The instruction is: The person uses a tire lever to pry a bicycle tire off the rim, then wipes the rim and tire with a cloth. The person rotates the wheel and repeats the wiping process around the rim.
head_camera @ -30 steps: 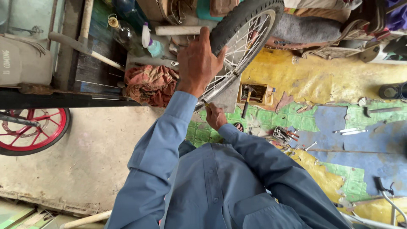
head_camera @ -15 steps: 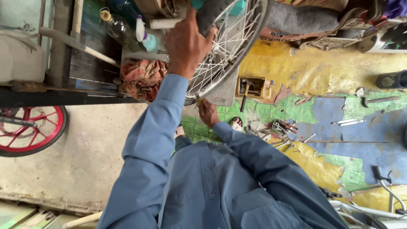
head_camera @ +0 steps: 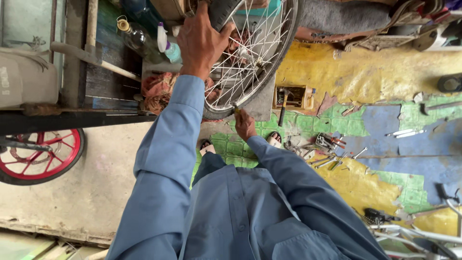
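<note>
spoked wheel (head_camera: 250, 53), with its black tyre on, stands upright at the far middle of the head view, leaning over a grey slab near the edge of a dark workbench (head_camera: 72, 115). the person's left hand (head_camera: 202, 41) is closed over the tyre at the top of the wheel, fingers wrapped round it, steadying it. the right hand (head_camera: 244, 124) sits at the near, lower edge of the rim, closed on a small tool (head_camera: 236, 110) with a yellowish tip that touches the rim where the spokes end; what kind of tool it is cannot be told. judged from this, the step in hand looks like work on a spoke end at the rim, with the wheel held firm by the other hand. a next move would call for a steady hold on the tyre and a small, careful turn of the tool, and perhaps a rotation of the wheel to bring another spoke near. just right of the wheel a small wooden box (head_camera: 291, 98) holds a hammer (head_camera: 284, 103). farther right, loose wrenches (head_camera: 327, 154) lie scattered on the patchy yellow, green and blue floor (head_camera: 385, 125). to the left, on the bench, stand a glass bottle (head_camera: 134, 36) and a spray bottle (head_camera: 168, 45), with a reddish rag (head_camera: 159, 89) beside them. a red wheel (head_camera: 41, 156) rests on the concrete at the near left.
</note>
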